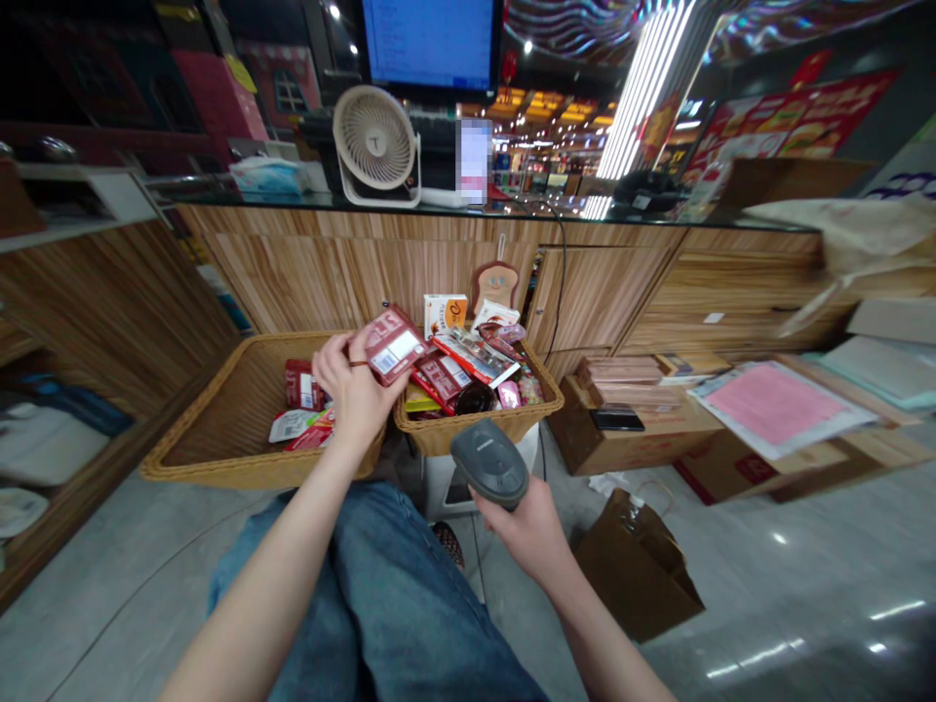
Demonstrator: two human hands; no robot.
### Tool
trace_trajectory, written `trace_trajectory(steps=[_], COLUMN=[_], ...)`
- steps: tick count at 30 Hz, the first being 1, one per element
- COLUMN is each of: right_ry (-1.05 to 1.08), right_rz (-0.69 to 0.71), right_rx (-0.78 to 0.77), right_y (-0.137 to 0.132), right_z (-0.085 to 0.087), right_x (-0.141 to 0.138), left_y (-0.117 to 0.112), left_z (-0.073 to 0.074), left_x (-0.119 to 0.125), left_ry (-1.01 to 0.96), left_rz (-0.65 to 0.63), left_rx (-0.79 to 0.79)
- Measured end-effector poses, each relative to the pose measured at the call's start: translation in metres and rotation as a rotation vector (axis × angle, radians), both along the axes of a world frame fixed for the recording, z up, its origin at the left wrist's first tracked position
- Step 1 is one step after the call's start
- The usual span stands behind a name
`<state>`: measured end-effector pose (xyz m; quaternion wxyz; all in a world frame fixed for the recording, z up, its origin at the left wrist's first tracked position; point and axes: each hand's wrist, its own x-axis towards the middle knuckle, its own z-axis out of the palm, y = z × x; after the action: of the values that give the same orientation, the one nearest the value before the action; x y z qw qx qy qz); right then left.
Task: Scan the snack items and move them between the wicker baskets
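Note:
My left hand (351, 385) is closed on a dark red snack packet (396, 343) with a white label, held up between two wicker baskets. The left basket (201, 400) holds another dark red packet (301, 383) and a few bright wrappers. Heaped with packets and small boxes, the right basket (504, 421) sits on a white stool. Gripped in my right hand (530, 526) is a dark grey barcode scanner (488, 463), its head in front of the right basket's near rim. My fingers around its handle are partly hidden.
A wooden counter (307, 273) with a white fan (375, 136) and a monitor (431, 44) stands ahead. Cardboard boxes (629, 444), one bearing a phone (618, 419), are at right. A brown paper bag (636, 575) stands on the floor near my right arm.

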<state>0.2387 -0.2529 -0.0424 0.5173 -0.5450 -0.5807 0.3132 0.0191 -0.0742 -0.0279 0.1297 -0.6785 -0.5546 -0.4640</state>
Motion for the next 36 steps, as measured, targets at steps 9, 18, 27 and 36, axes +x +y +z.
trace_trajectory(steps=[9,18,27,36], right_ry=[-0.025,-0.039,-0.035,0.001], right_rz=[0.004,0.003,-0.016,-0.003], right_rx=[-0.018,-0.031,-0.058,-0.033], right_y=[0.0,0.001,0.002,0.001], right_z=[-0.002,-0.008,-0.012,-0.017], right_x=[0.0,0.006,0.015,0.012], left_y=[0.007,0.042,0.078,0.051], left_z=[-0.007,0.005,0.015,0.027], left_x=[-0.002,0.014,0.03,0.022], left_ry=[-0.083,0.209,0.267,-0.181], left_rz=[0.165,-0.069,-0.106,-0.027], left_rx=[-0.229,-0.401,-0.378,-0.138])
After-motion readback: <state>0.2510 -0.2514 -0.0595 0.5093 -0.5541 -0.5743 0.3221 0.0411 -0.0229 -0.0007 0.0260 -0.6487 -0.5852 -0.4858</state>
